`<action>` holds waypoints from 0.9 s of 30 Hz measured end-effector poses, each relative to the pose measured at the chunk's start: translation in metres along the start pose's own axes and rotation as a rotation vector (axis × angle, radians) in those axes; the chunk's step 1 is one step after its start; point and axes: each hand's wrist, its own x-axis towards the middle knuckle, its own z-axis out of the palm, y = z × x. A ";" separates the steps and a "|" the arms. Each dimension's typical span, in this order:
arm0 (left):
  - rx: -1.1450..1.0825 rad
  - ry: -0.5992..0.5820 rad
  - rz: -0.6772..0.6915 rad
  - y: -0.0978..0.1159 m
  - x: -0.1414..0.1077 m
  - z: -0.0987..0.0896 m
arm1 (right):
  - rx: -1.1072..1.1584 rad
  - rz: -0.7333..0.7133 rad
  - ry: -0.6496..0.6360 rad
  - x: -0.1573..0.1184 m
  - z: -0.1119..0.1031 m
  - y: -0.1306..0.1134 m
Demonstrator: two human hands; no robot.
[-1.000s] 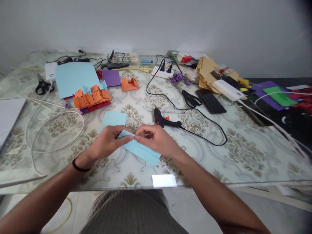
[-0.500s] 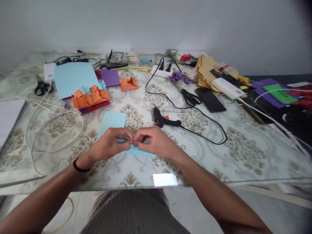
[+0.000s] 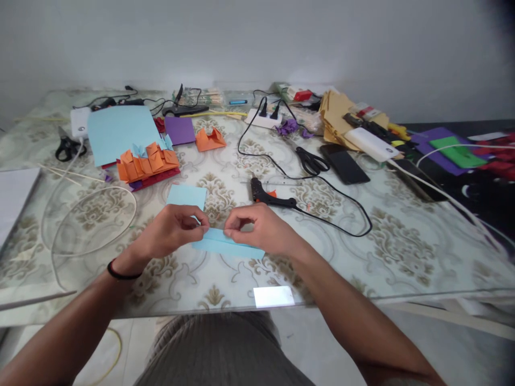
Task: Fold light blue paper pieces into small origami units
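A light blue paper (image 3: 231, 247) with a folded upper edge lies near the front middle of the table. My left hand (image 3: 173, 230) pinches its edge at the left, thumb and index finger together. My right hand (image 3: 261, 230) pinches the same edge a little to the right, with a small gap between the two hands. Behind my left hand lies another light blue sheet (image 3: 187, 197), partly covered by the fingers. A black glue gun (image 3: 271, 195) rests just beyond my right hand.
Folded orange pieces (image 3: 148, 162) and a large blue sheet (image 3: 123, 131) sit back left. Black scissors (image 3: 311, 161), a phone (image 3: 345, 163) and a white power strip (image 3: 263, 118) are behind the glue gun. Cables loop on both sides. A small white piece (image 3: 273, 296) lies at the front edge.
My hands have moved apart along the paper's edge, the left one leftward and the right one slightly rightward. More of the blue paper shows between them.
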 end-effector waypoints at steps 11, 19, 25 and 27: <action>0.128 0.066 0.064 0.004 0.001 -0.023 | 0.022 0.028 -0.007 0.001 -0.004 0.005; 0.282 0.016 0.157 0.011 0.000 -0.003 | 0.001 0.011 -0.031 0.001 0.002 0.006; 0.319 0.049 0.160 0.010 -0.001 -0.003 | 0.012 -0.002 -0.024 0.001 0.000 0.004; 0.333 0.045 0.169 0.011 -0.002 -0.009 | 0.015 -0.001 -0.030 0.001 0.000 0.004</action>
